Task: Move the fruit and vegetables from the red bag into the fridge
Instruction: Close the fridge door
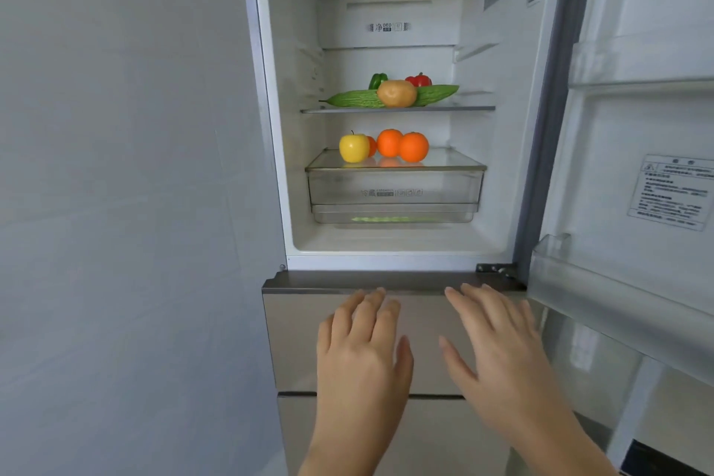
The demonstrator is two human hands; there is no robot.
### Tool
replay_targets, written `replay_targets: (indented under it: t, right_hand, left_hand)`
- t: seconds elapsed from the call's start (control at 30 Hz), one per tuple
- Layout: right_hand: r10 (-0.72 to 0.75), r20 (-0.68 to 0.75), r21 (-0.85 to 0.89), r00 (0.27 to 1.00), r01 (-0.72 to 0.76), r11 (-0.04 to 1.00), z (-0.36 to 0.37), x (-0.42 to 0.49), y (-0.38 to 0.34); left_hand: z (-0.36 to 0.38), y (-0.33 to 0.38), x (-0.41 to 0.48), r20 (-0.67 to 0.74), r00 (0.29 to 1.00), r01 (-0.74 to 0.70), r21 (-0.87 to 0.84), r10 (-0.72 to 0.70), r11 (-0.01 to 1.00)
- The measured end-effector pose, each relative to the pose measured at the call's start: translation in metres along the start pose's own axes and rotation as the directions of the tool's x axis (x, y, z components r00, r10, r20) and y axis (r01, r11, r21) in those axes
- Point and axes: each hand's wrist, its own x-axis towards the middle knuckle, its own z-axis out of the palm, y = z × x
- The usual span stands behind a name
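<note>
The fridge (pixel 390 263) stands with its upper door open. On the upper glass shelf (pixel 463 108) lie a long green bitter gourd (pixel 351 98), a brown potato (pixel 396 93), a green pepper (pixel 376 80) and a red pepper (pixel 419 79). The lower shelf (pixel 456 162) carries a yellow apple (pixel 353 147) and three oranges (pixel 413 146). My left hand (pixel 363 344) and my right hand (pixel 498 336) hover empty, fingers spread, in front of the lower drawer front (pixel 293 336). The red bag is out of view.
The open door (pixel 641 174) swings out on the right, its clear bins (pixel 602 294) jutting toward my right hand. A clear crisper drawer (pixel 394 191) sits under the fruit shelf. A grey wall (pixel 116 205) fills the left side.
</note>
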Motion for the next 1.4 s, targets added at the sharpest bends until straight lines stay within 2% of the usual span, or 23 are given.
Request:
replay_targets:
  t: [0.17,0.27,0.5,0.7,0.9,1.13,1.4]
  right_hand:
    - [0.058,0.030,-0.043,0.998,-0.057,0.997,-0.030,-0.056,-0.026]
    - [0.042,0.034,-0.071,0.999,-0.039,0.997,-0.050,-0.088,-0.038]
    - [0.091,0.037,-0.083,0.995,-0.088,0.993,-0.099,-0.141,-0.026]
    - [0.209,-0.058,-0.090,0.976,-0.213,0.973,-0.142,-0.172,0.027]
    - [0.278,-0.103,-0.111,0.955,-0.288,0.951,-0.184,-0.190,0.110]
    - [0.305,-0.151,-0.174,0.940,-0.329,0.928,-0.230,-0.209,0.218]
    - [0.294,-0.169,-0.221,0.941,-0.327,0.919,-0.252,-0.223,0.290]
  left_hand:
    - [-0.039,0.013,-0.047,0.005,1.000,-0.021,-0.039,0.022,0.999]
    - [-0.062,0.019,-0.077,0.010,1.000,-0.003,-0.054,0.004,0.999]
    - [-0.087,0.068,-0.118,0.125,0.992,0.044,-0.125,-0.028,0.991]
    - [-0.086,0.125,-0.123,0.151,0.987,-0.027,-0.207,0.059,0.978]
    - [-0.057,0.201,-0.114,0.126,0.985,-0.078,-0.286,0.118,0.955]
    - [-0.005,0.318,-0.093,0.080,0.975,-0.153,-0.427,0.206,0.891]
    - [0.040,0.413,-0.056,0.027,0.946,-0.279,-0.448,0.324,0.849]
